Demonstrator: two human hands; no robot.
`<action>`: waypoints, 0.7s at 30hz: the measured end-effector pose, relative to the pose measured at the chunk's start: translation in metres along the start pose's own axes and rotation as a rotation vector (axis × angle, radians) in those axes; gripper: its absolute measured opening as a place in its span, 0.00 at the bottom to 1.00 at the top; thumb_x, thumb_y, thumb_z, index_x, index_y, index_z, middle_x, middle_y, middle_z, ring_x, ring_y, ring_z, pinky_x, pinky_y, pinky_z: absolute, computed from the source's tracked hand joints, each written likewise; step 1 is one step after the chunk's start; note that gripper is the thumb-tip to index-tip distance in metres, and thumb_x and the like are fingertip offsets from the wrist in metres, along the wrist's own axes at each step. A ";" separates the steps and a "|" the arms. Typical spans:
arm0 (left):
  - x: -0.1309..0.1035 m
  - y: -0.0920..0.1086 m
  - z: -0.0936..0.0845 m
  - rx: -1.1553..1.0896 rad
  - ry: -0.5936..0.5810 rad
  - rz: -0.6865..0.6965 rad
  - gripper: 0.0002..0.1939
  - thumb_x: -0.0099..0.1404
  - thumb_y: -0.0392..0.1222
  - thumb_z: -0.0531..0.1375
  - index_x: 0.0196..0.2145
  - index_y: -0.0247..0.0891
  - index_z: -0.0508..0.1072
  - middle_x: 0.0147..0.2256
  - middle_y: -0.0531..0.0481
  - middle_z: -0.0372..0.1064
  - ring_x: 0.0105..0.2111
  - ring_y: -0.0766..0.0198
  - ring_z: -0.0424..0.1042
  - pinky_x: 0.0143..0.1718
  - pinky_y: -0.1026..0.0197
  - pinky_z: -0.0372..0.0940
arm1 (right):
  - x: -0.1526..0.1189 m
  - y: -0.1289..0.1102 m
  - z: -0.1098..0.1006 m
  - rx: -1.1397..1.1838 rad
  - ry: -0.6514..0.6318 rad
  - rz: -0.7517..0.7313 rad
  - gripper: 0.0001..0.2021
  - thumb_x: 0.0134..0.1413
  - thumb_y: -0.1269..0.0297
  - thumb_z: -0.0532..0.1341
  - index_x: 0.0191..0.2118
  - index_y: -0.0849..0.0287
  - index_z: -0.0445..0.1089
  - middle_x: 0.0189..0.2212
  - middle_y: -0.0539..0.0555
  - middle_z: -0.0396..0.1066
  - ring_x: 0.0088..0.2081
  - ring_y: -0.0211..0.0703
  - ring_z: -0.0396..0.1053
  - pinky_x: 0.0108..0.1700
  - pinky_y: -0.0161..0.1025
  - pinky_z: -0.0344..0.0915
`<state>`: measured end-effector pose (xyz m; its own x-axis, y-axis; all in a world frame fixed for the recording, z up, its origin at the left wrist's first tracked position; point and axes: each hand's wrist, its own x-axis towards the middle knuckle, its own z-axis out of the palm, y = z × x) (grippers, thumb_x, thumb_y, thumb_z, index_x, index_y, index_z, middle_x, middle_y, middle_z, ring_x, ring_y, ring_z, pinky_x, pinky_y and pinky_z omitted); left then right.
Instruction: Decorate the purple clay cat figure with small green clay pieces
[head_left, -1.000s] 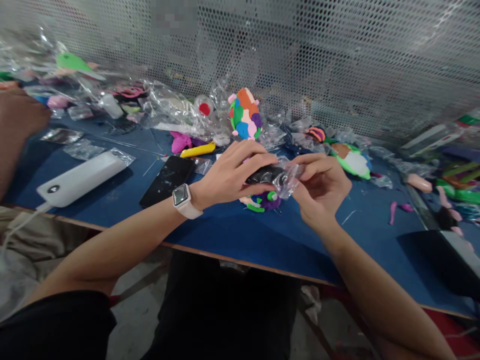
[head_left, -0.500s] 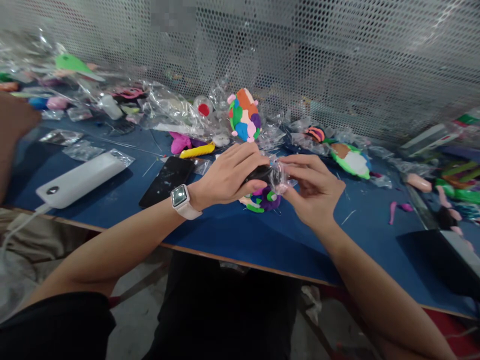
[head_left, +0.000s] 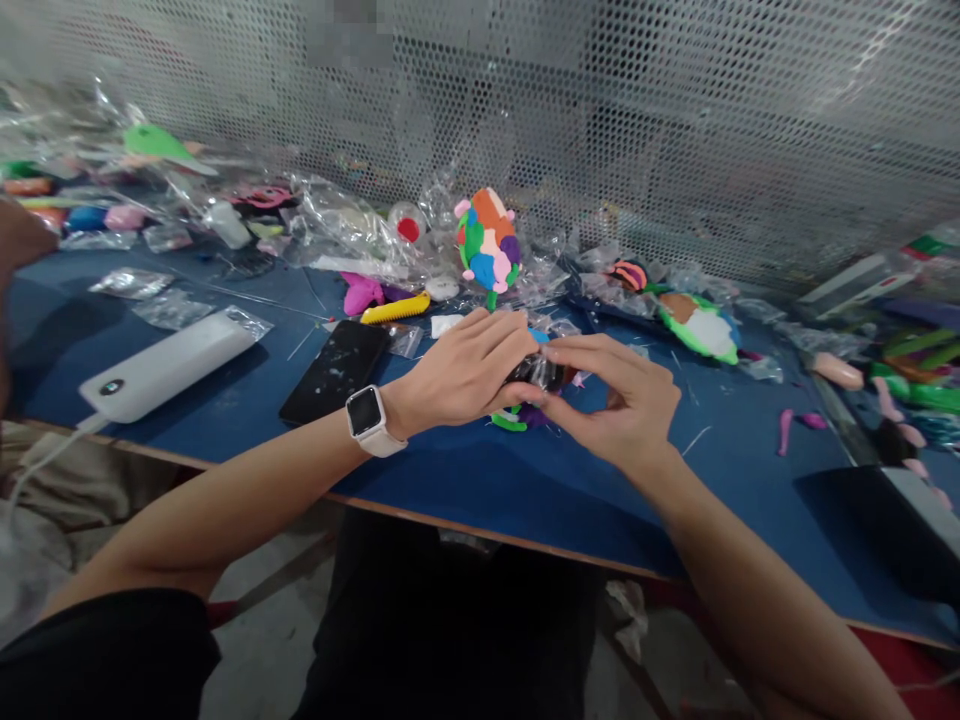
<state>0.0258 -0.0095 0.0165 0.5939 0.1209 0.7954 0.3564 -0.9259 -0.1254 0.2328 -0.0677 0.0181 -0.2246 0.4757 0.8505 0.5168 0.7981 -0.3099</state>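
Note:
My left hand [head_left: 476, 368], with a white smartwatch [head_left: 366, 410] at the wrist, is closed on a black lump in clear plastic wrap [head_left: 541, 373], which looks like modelling clay. The fingertips of my right hand [head_left: 626, 395] pinch the other end of the same lump. Part of it is hidden by the fingers. Under my hands, mostly covered, lies a multicoloured clay piece [head_left: 511, 419] with green and purple parts. Just beyond stands a rounded clay figure [head_left: 489, 242] in orange, blue, green and pink patches.
A black phone [head_left: 336, 372] and a white power bank [head_left: 169, 365] with a cable lie to the left. Behind them are a yellow cutter [head_left: 395, 308] and crumpled plastic bags [head_left: 345, 220]. A green-rimmed clay piece [head_left: 701, 328] lies right. Another person's hand [head_left: 26, 235] shows far left.
My right fingers have come in closer against the black lump, where before they held the clear wrap at its end. More of the lump shows now. The other person's hand has shifted left.

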 end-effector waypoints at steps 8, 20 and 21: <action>0.001 -0.006 -0.001 0.040 0.040 0.074 0.29 0.81 0.62 0.39 0.37 0.39 0.66 0.33 0.46 0.72 0.33 0.60 0.68 0.38 0.57 0.61 | 0.000 0.001 -0.002 -0.188 -0.044 -0.159 0.09 0.62 0.69 0.70 0.46 0.51 0.75 0.38 0.50 0.82 0.35 0.40 0.80 0.36 0.37 0.76; -0.008 -0.021 0.009 -0.030 0.156 -0.181 0.23 0.83 0.58 0.44 0.43 0.40 0.69 0.35 0.48 0.73 0.34 0.60 0.71 0.39 0.55 0.63 | -0.004 0.043 -0.015 -0.135 0.325 0.002 0.08 0.69 0.60 0.64 0.49 0.48 0.78 0.36 0.52 0.78 0.30 0.44 0.77 0.30 0.45 0.73; -0.008 -0.021 0.008 -0.053 0.162 -0.211 0.23 0.82 0.59 0.45 0.45 0.40 0.70 0.36 0.47 0.73 0.35 0.59 0.72 0.40 0.54 0.64 | -0.006 0.041 -0.013 -0.093 0.321 0.049 0.10 0.70 0.60 0.63 0.52 0.47 0.78 0.37 0.52 0.78 0.29 0.43 0.77 0.29 0.45 0.73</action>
<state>0.0197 0.0115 0.0082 0.3860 0.2580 0.8857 0.4193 -0.9042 0.0807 0.2659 -0.0424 0.0061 0.0667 0.3603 0.9304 0.5972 0.7326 -0.3265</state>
